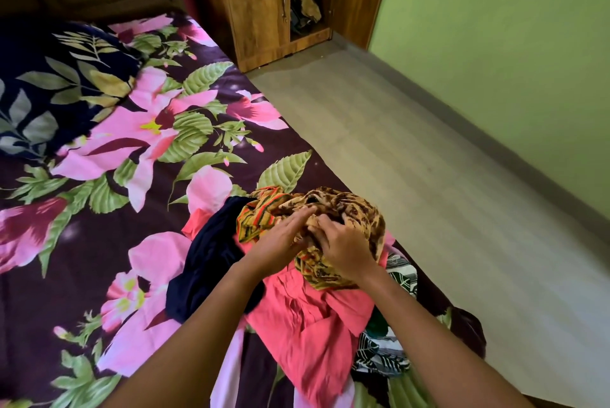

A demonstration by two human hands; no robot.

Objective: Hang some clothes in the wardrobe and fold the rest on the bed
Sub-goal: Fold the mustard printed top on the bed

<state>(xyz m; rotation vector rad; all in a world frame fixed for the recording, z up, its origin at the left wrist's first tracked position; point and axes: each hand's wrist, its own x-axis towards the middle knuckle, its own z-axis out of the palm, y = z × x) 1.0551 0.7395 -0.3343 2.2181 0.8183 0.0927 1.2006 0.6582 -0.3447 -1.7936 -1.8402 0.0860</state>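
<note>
We are laying our left hand (280, 239) flat on a crumpled spotted cloth (350, 206), with the fingers straight and close together. Our right hand (343, 247) is curling its fingers into the same cloth and gripping a fold of it. The cloth is looking thin and soft. It is brown and yellow with dark spots, and one part has orange and green stripes. It is sitting in a round bunch on top of a pile of clothes at the near edge of the bed.

Under it a smooth pink garment (307, 318) is spreading toward us in long folds. A dark blue garment (204, 262) is lying just beside it on the left, all rumpled. A black and white leafy cloth (373, 355) is peeking out on the right.

The bed sheet (99, 176) is dark purple with big pink flowers and green leaves. A dark blue pillow (49, 84) with pale leaves is resting at the far end.

Past the bed a brown wooden wardrobe (260, 11) is standing with shiny metal handles, and one side is showing open shelves. The floor (396, 150) is pale grey and smooth. The wall (511, 44) is light green.
</note>
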